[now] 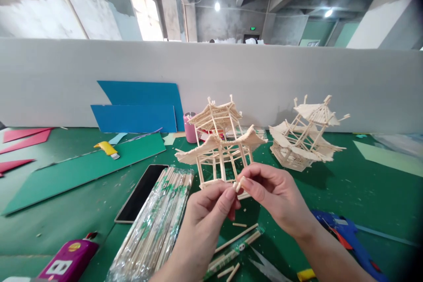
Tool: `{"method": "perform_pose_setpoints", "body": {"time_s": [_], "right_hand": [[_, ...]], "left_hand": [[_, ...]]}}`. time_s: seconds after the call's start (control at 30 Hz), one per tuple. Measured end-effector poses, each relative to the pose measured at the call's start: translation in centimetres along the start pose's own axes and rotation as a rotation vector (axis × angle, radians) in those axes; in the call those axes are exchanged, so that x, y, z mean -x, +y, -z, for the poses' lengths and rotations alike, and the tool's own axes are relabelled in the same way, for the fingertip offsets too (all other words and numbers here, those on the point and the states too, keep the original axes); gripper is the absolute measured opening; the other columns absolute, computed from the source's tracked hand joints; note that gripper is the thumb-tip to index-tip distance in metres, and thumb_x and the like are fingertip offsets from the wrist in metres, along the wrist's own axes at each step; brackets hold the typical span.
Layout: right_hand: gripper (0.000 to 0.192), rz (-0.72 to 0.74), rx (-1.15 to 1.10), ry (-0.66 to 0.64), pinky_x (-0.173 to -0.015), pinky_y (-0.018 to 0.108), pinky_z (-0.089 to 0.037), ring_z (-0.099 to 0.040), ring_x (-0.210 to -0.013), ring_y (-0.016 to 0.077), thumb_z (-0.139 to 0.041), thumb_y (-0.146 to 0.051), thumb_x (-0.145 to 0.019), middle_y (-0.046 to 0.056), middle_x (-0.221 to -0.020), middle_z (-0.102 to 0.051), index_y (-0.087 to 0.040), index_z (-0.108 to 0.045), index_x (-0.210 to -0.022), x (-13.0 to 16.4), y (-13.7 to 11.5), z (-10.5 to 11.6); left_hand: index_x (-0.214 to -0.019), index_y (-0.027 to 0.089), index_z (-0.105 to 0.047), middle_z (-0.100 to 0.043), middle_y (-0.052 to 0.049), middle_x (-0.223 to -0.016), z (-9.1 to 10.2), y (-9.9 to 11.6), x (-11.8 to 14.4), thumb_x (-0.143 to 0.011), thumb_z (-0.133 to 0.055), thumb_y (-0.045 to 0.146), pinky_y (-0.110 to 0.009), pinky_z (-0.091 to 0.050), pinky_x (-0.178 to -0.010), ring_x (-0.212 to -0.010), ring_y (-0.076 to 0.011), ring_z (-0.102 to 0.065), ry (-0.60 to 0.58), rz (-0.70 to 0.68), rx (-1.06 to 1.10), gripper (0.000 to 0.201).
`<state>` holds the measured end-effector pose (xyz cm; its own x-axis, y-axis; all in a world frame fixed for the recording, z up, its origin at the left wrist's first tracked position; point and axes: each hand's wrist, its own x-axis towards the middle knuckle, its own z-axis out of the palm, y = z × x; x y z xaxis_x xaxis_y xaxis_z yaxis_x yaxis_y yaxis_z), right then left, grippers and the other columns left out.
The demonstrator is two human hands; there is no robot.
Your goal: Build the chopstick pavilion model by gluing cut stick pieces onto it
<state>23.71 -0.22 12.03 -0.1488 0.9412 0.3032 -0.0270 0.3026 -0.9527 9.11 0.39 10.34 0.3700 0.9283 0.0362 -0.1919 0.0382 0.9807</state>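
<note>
My left hand (214, 207) and my right hand (267, 189) meet in front of a two-tiered pagoda model (221, 145) built from wooden sticks. Between the fingertips of both hands are short pieces of wooden stick (237, 186), pinched close together. Each hand is closed on a piece. Part of the model's base is hidden behind my fingers. Under my hands lie cut stick ends (239, 224), a loose chopstick (236, 239), a wrapped pair of chopsticks (234, 253) and the blades of scissors (269, 266).
A second stick pagoda (307, 136) stands to the right. At the left are plastic-wrapped chopsticks (155, 224), a black phone (140, 196), a purple lighter-like item (71, 255), a yellow cutter (107, 149) and a green board (82, 172). A blue glue gun (350, 238) lies at right.
</note>
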Motion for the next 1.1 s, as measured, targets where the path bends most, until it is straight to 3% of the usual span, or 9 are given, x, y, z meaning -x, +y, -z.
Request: {"method": "perform_pose_setpoints", "body": {"time_s": [0.37, 0.8, 0.93, 1.1], "right_hand": [[0.011, 0.013, 0.211, 0.013, -0.056, 0.024, -0.041, -0.05, -0.061, 0.0111, -0.052, -0.025, -0.082, -0.001, -0.069, -0.054, -0.018, -0.057, -0.076, 0.56, -0.19, -0.21], [0.008, 0.032, 0.239, 0.017, -0.056, 0.022, -0.042, -0.05, -0.061, 0.0099, -0.052, -0.024, -0.082, -0.002, -0.07, -0.053, -0.019, -0.058, -0.078, 0.55, -0.33, -0.46], [0.006, 0.013, 0.177, 0.01, -0.055, 0.022, -0.043, -0.052, -0.061, 0.01, -0.055, -0.024, -0.08, -0.002, -0.07, -0.055, -0.019, -0.058, -0.082, 0.5, -0.24, -0.66], [0.007, 0.038, 0.194, 0.017, -0.054, 0.021, -0.042, -0.052, -0.06, 0.0095, -0.055, -0.021, -0.079, -0.003, -0.066, -0.054, -0.019, -0.058, -0.074, 0.32, -0.19, -0.77]], "left_hand": [[-0.063, 0.012, -0.059, -0.052, -0.002, -0.061, -0.01, 0.35, 0.06, -0.078, -0.055, 0.03, -0.02, -0.033, -0.052, -0.057, -0.0086, -0.043, -0.036, 0.104, 0.127, 0.023], [-0.079, 0.014, -0.066, -0.053, -0.002, -0.063, -0.03, -0.05, 0.22, -0.079, -0.055, 0.028, -0.02, -0.035, -0.052, -0.059, -0.01, -0.043, 0.009, -0.063, -0.048, 0.018], [-0.077, 0.014, -0.067, -0.052, -0.002, -0.062, -0.13, 0.06, 0.21, -0.078, -0.055, 0.028, -0.02, -0.035, -0.051, -0.058, -0.0099, -0.043, 0.026, -0.09, -0.091, 0.018], [-0.076, 0.014, -0.067, -0.052, -0.002, -0.064, -0.13, 0.4, 0.16, -0.078, -0.055, 0.026, -0.02, -0.035, -0.051, -0.059, -0.0105, -0.043, -0.001, -0.152, -0.191, 0.017]]}}
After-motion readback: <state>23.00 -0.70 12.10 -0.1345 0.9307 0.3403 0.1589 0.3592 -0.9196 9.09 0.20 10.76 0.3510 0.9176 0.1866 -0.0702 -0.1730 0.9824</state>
